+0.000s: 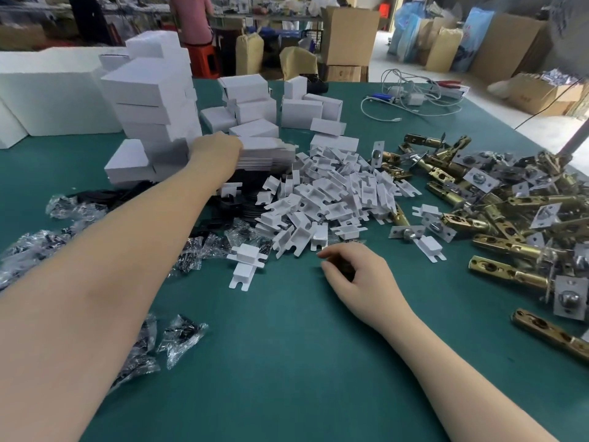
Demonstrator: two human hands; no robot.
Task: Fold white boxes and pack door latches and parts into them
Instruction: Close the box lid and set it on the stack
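Note:
My left hand (214, 154) reaches far across the green table to a stack of flat white box blanks (271, 151); its fingers lie on the stack's near end and are hidden behind the hand. My right hand (357, 275) rests on the table with fingers curled round a small dark part, just below a heap of small white folded inserts (334, 196). Brass door latches (497, 212) lie piled at the right. Folded white boxes (153, 100) stand stacked at the back left.
Clear bags of dark screws (181, 339) lie at the left near my forearm. Black round plates (242, 205) sit beneath the inserts. White cables and chargers (411, 97) lie at the far right. Cardboard cartons (349, 36) stand beyond the table.

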